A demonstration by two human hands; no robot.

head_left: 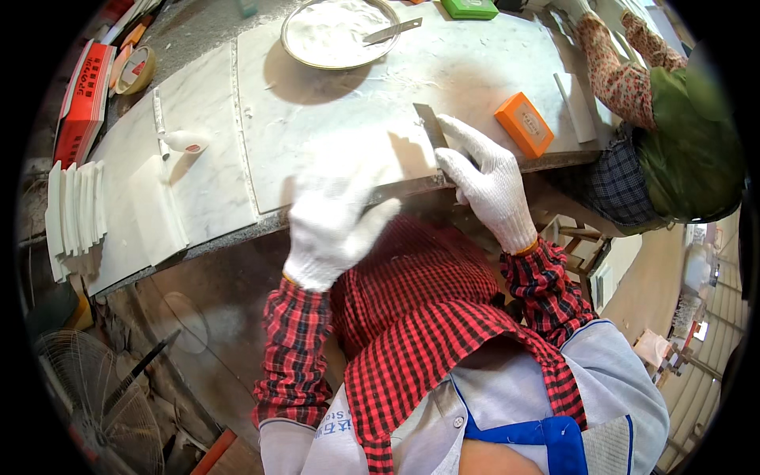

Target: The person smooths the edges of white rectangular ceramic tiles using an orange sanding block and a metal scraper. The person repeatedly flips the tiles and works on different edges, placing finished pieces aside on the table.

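Observation:
My left hand (328, 229), in a white knitted glove, hovers over the front edge of the marble-look tabletop (309, 103). Its thumb sticks out to the side, while motion smears its fingers. To the right, my right hand (491, 178), gloved alike, has its thumb and forefinger against a thin dark metal strip (428, 125), which slants down toward the table edge. Strong glare whitens the surface between my hands. Beyond them stands a round bowl (321, 32) of white powder or paste, a flat metal spatula (392, 32) resting in it.
An orange box (524, 124) and a pale strip (576, 107) lie right of my hands, a green box (469, 8) behind. Left are a small white bottle (186, 142), white slabs (75, 206) and a red box (83, 103). A co-worker (681, 150) stands at right; a fan (99, 396) is lower left.

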